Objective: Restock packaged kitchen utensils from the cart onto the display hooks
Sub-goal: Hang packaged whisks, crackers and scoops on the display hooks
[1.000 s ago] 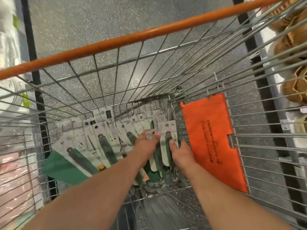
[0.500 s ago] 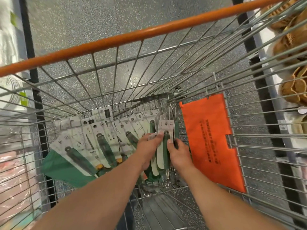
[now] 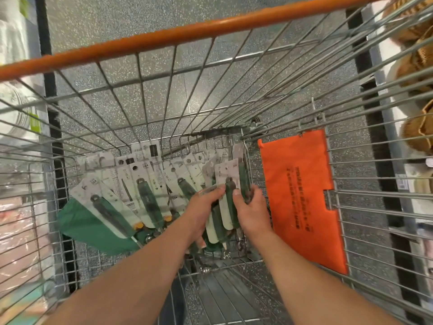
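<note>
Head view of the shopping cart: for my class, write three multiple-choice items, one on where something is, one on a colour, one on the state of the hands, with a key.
1. Where is the orange panel?
A. Against the cart's right side
B. On the floor outside the cart
C. Under the left forearm

2. What colour is the cart's handle bar?
A. Blue
B. Orange
C. Black

3. What are the left hand and right hand doing?
A. Resting on the bar
B. Hanging idle
C. Gripping a bunch of utensil packs

Key: 1 A, it stands along the right wire wall; 2 B, the bar across the top is orange; 3 C, fingers of both curl round the packs.
</note>
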`<state>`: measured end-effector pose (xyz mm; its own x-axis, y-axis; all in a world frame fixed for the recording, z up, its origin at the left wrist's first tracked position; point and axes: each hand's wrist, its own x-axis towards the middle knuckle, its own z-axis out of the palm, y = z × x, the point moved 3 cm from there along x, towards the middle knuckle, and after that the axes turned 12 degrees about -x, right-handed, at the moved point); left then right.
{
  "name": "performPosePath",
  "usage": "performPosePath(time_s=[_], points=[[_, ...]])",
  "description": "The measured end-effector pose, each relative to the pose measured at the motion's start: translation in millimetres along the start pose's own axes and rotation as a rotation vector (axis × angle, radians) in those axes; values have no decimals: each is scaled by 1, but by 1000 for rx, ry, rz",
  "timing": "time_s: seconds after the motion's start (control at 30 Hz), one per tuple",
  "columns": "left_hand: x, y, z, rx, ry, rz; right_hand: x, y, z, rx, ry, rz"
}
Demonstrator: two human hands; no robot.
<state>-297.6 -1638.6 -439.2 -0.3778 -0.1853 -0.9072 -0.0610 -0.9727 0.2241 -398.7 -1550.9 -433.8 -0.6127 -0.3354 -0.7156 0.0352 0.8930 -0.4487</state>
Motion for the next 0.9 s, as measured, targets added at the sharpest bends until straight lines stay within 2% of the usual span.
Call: performPosePath(time_s=[0.13,0.23,0.37,0.57,0.9], points=[[-8,9,3,-14,-55,3,-3,-16,8,6,-83,-19],[-18,16,-1,-12,-57,-19,-7,-26,12,97,-91,-25],[-39,20,-7,-21,-40,-31,-19,-35,11,145,-190,-5],[-75,31,-15,-84,33,23,-58,-63,5,120,-166,-77],[-176,70,-47,-143,-59,193,-151,-119,3,129,-166,-201]])
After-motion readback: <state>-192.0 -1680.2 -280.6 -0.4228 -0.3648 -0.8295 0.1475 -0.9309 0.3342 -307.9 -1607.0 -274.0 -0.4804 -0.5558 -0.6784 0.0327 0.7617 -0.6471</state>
